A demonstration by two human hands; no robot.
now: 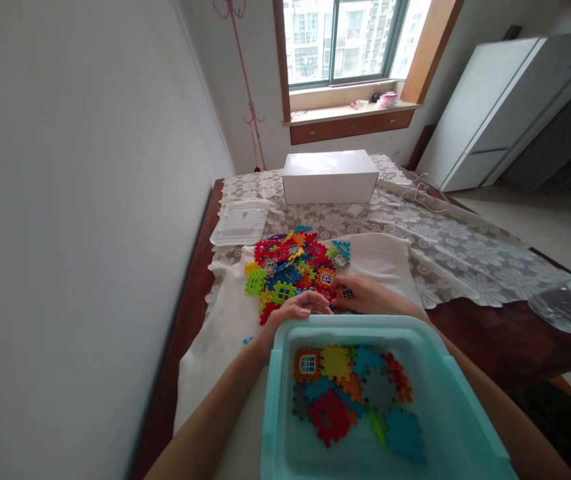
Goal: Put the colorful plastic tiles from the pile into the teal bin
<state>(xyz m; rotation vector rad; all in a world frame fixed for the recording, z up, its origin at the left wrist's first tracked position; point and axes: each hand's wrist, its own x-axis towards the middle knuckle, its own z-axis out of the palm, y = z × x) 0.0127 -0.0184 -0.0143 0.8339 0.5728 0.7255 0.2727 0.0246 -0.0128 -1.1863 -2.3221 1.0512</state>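
Note:
A pile of colourful interlocking plastic building tiles (285, 275) lies on a white cloth. At its near right side, my right hand (372, 295) has its fingers around an orange window tile (347, 293). My left hand (300, 307) is at the front of the pile, just beyond the bin's far rim, fingers loosely stretched towards my right hand and nothing visible in them. Between my forearms stands a turquoise plastic bin (445, 407). Several tiles lie on its floor, among them a yellow tile (336, 362), a red tile (330, 417) and a blue tile (405, 433).
Beyond the pile lie a translucent white lid (240, 225) and a long white box (330, 179) on the lace tablecloth (465, 257). A clear plastic bottle (570, 307) is at the right edge. A wall (90, 200) runs close along the left.

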